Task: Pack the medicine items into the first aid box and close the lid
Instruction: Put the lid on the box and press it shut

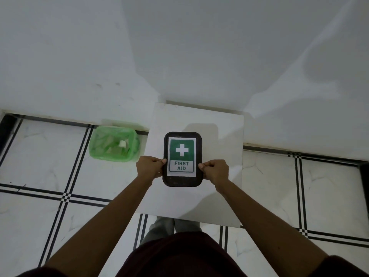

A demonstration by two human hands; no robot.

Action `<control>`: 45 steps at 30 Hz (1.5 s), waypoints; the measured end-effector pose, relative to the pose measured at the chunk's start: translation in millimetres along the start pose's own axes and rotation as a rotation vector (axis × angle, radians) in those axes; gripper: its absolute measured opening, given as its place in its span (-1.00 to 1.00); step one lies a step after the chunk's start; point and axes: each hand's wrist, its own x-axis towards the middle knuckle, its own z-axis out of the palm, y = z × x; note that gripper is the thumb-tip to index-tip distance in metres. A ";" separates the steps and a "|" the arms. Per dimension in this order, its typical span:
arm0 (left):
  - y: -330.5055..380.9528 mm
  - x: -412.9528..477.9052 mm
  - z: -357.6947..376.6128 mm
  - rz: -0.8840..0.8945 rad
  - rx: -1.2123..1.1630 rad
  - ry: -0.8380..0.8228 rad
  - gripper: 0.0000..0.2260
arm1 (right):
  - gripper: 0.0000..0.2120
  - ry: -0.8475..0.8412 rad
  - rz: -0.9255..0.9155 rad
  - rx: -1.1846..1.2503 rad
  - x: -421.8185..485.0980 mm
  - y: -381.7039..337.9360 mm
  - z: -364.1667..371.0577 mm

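The first aid box (pixel 182 181) is dark with rounded corners and sits on the white table (pixel 223 148), lid down. A green and white "FIRST AID" label with a white cross covers the lid. My left hand (pixel 150 166) grips the box's left edge, thumb on the lid. My right hand (pixel 214 170) grips the right edge the same way. No medicine items show outside the box; its inside is hidden.
A bin lined with a green plastic bag (pixel 113 143) stands on the floor left of the table, with some white scraps inside. White walls rise behind the table. The floor is white tile with black lines.
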 end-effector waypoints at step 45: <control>55.9 57.3 45.2 -0.007 -0.439 0.153 -0.91 | -0.85 0.196 0.004 0.171 67.1 -86.9 18.3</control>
